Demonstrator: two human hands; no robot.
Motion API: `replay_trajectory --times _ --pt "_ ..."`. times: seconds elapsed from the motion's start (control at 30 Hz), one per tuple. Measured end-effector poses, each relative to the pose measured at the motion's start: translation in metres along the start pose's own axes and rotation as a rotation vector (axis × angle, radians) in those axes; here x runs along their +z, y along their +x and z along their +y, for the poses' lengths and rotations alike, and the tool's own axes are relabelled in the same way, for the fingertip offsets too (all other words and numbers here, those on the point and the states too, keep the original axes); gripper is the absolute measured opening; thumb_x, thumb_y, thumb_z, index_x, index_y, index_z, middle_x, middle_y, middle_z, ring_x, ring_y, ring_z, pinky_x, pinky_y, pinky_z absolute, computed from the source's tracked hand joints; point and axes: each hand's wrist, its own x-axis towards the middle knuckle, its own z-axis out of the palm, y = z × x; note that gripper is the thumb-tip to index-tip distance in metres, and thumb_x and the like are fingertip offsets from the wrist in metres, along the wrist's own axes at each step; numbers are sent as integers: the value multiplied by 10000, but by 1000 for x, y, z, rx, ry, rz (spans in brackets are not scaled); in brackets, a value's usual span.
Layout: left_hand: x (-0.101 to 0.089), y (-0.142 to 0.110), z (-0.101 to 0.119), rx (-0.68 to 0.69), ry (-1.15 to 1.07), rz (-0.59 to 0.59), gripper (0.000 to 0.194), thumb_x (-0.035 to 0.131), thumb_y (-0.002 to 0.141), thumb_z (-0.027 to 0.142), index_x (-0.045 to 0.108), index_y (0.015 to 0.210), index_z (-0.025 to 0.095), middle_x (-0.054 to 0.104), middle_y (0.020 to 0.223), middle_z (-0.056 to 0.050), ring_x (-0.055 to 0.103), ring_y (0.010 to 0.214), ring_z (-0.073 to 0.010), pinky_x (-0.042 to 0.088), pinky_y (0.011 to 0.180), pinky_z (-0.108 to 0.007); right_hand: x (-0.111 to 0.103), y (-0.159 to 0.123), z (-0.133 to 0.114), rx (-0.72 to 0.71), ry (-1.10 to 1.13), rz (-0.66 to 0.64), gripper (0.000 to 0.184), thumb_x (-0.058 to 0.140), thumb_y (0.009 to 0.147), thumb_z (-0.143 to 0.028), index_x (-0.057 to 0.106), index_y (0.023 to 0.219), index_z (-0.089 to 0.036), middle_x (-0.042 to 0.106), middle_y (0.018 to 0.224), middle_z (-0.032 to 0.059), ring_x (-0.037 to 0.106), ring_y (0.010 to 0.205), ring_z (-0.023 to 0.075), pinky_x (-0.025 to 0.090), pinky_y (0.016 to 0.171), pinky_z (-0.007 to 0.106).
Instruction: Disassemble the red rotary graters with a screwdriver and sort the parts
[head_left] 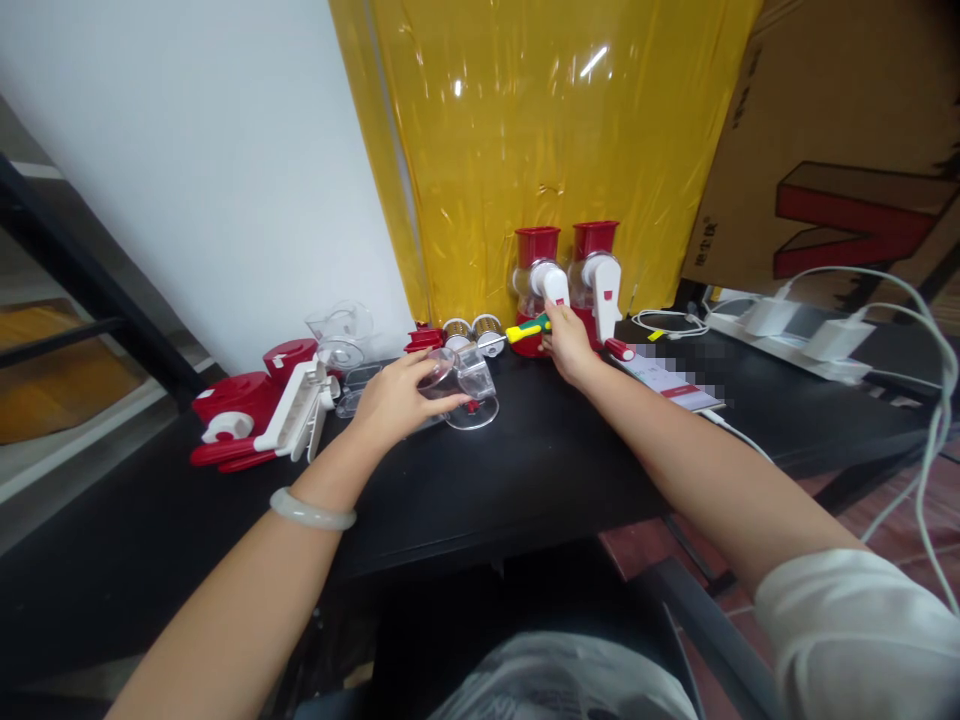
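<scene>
My left hand (397, 398) is closed around a clear plastic housing (469, 385) that rests on the black table (525, 470). My right hand (568, 343) grips a screwdriver with a yellow-green handle (527, 329), held level in front of two assembled red-and-white grinders (536, 285) (598, 280) at the back of the table. The white crank of the left grinder hangs just above my right fingers. Two metal drum blades (472, 330) lie between my hands.
Loose red and white parts (259, 410) and clear cups (341, 330) lie at the left. A phone and paper (667, 385) sit at the right, with a power strip, chargers and white cables (795, 335) beyond. Yellow film and a cardboard box stand behind.
</scene>
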Motion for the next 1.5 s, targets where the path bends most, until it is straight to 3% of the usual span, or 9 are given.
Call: replay_trajectory --times 0.23,0.37,0.53,0.63,0.8,1.03,1.17,1.33,1.5 --pt "0 0 1 1 11 9 514 816 744 566 737 1105 208 644 1317 -142 614 1210 -322 502 1035 -467 4 -2 -6 52 152 54 118 539 820 -272 477 739 -214 408 543 -74 372 434 68 356 460 221" --pt "0 0 2 4 8 8 516 817 742 566 738 1100 204 653 1301 -146 614 1211 -324 508 1025 -465 3 -1 -5 34 164 46 211 531 861 -377 479 736 -215 449 558 -56 401 446 82 341 450 234" --pt "0 0 0 10 9 6 517 811 745 574 737 1102 206 650 1310 -141 612 1216 -318 504 1031 -460 2 -5 -6 26 23 19 326 577 869 -519 445 762 -241 276 465 -109 264 373 74 349 447 242" --pt "0 0 0 -1 8 -2 503 808 746 575 736 1095 220 651 1311 -129 607 1222 -312 502 1035 -453 4 -7 -8 39 27 30 224 565 882 -389 450 763 -239 273 465 -107 274 378 74 354 455 234" --pt "1 0 1 5 6 14 509 807 750 570 735 1106 213 643 1320 -142 619 1201 -317 505 1029 -462 7 -4 -9 70 158 72 76 494 830 -208 473 758 -217 437 590 -57 386 449 77 351 460 234" --pt "1 0 -2 -13 -1 3 522 803 740 590 736 1098 216 648 1314 -134 601 1228 -321 489 1051 -464 -2 3 2 -24 -20 67 353 595 827 -571 487 778 -240 351 548 -71 361 454 91 372 465 246" --pt "1 0 -2 2 6 2 530 790 750 600 737 1105 210 648 1310 -145 606 1220 -322 490 1048 -467 1 -1 -1 -9 -22 54 284 596 853 -465 453 755 -240 319 518 -87 310 425 80 376 464 237" --pt "2 0 -2 -7 -9 7 531 797 743 596 734 1114 220 638 1331 -129 606 1219 -319 482 1060 -464 7 -5 -8 48 142 78 49 538 804 -244 508 782 -212 475 642 -54 426 475 73 378 467 225" --pt "1 0 0 -13 -10 -10 512 803 744 582 736 1100 220 647 1316 -128 602 1224 -322 488 1053 -460 3 -1 -4 45 141 59 203 570 810 -397 516 761 -208 498 694 -37 486 516 77 401 491 231"
